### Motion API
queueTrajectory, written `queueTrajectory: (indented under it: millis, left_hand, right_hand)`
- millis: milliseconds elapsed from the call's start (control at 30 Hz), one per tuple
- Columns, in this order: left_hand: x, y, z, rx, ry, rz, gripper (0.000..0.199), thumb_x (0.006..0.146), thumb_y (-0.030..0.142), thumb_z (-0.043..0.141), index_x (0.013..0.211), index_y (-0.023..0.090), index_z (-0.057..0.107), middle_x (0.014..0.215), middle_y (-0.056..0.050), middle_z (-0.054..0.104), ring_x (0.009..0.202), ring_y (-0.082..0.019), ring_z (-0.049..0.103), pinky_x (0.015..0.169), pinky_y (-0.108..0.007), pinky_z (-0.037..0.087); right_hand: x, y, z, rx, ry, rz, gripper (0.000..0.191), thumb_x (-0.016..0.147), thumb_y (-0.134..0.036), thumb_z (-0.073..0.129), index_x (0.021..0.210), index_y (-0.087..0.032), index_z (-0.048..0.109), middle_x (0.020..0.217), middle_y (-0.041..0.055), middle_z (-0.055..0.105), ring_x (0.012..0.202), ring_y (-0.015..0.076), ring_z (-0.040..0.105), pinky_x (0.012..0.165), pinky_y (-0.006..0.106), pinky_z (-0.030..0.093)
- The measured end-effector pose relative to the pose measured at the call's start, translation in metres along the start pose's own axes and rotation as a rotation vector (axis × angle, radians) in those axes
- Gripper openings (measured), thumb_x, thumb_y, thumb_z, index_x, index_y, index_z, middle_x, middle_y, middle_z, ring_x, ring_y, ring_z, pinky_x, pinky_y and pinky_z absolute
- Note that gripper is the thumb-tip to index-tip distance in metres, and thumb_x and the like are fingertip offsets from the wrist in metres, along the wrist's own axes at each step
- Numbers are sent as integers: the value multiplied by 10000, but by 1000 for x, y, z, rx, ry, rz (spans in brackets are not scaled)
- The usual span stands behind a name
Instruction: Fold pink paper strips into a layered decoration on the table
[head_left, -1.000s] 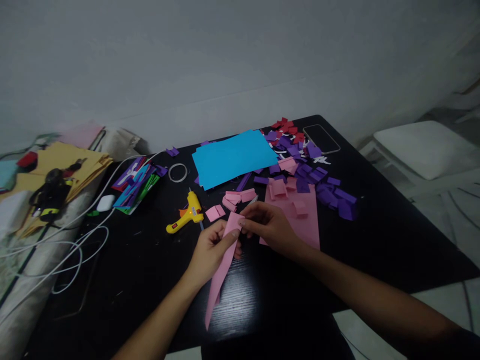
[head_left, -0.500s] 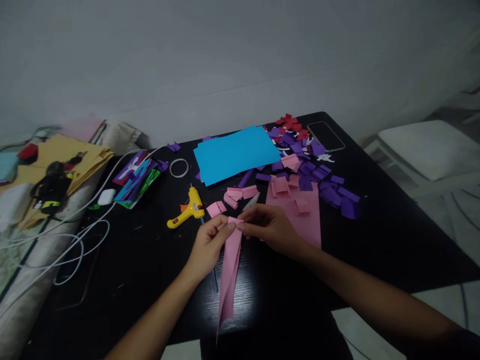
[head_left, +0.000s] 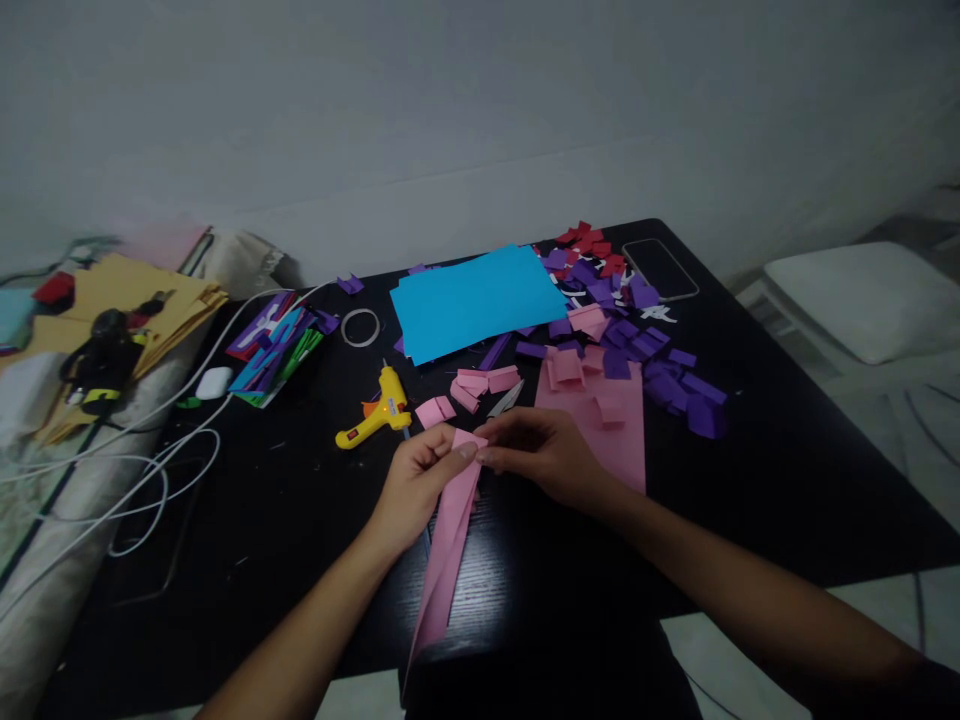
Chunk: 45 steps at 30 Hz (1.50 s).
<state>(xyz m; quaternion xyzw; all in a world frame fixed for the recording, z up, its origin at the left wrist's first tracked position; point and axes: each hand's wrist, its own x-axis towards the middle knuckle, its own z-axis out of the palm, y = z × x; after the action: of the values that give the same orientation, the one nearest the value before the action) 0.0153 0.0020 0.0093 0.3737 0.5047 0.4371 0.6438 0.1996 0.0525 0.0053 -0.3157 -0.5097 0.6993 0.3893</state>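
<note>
A long folded pink paper strip (head_left: 447, 540) hangs from my hands over the table's front edge. My left hand (head_left: 417, 478) pinches its upper end between thumb and fingers. Thumb and fingers of my right hand (head_left: 541, 452) close on the strip's top corner from the other side. Just beyond them lie small folded pink paper pieces (head_left: 474, 386) and scissors (head_left: 507, 398), whose handles are hidden behind my right hand. A yellow glue gun (head_left: 377, 410) lies to the left. Under my right forearm's far side is a pink sheet (head_left: 627, 440) bearing loose pink pieces.
Blue sheets (head_left: 477, 304) lie at the back of the black table (head_left: 300, 560). Purple paper pieces (head_left: 667, 380), red scraps (head_left: 585, 238) and a phone (head_left: 660, 268) are at back right. At left are a tape ring (head_left: 361, 328), coloured strips (head_left: 279, 350) and white cables (head_left: 161, 490).
The strip's lower end has swung left and its top corner has turned slightly to the right. Both hands keep their pinch. The view has shifted a little.
</note>
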Motion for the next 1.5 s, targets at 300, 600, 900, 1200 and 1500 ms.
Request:
queueTrajectory:
  millis: [300, 600, 900, 1200, 1500]
  left_hand:
    - [0, 1, -3, -40, 2, -20, 284, 840, 417, 816, 844, 146, 728, 621, -3, 692, 459, -100, 592, 454, -184, 477]
    - [0, 1, -2, -60, -4, 7, 260, 826, 378, 833, 802, 140, 731, 605, 7, 670, 477, -89, 570, 485, -184, 451]
    - [1, 0, -3, -50, 5, 23, 259, 790, 372, 859, 758, 138, 755, 617, 16, 630, 523, -75, 520, 516, -186, 371]
    - [1, 0, -4, -36, 13, 20, 269, 780, 380, 861, 755, 134, 755, 629, 11, 620, 536, -81, 494, 521, -197, 346]
    - [2, 1, -4, -22, 8, 37, 254, 793, 374, 851, 760, 138, 765, 648, 9, 633, 554, -81, 495, 543, -197, 355]
  right_hand:
    - [1, -7, -4, 10, -42, -3, 198, 730, -249, 902, 907, -221, 818, 811, 13, 778, 675, 142, 698, 647, 279, 577]
    - [2, -7, -5, -38, -44, -18, 141, 753, -251, 890, 880, -229, 833, 790, 15, 775, 675, 147, 693, 667, 295, 572]
    - [2, -6, -7, -61, -61, -63, 150, 753, -265, 902, 880, -216, 837, 798, 12, 779, 700, 143, 702, 679, 268, 572]
    - [3, -3, -9, -75, -63, -76, 140, 761, -257, 898, 885, -232, 836, 807, 13, 780, 675, 143, 693, 652, 282, 580]
    - [3, -4, -7, -82, -52, -92, 136, 756, -243, 902, 874, -220, 838, 810, 20, 789, 680, 142, 703, 669, 275, 590]
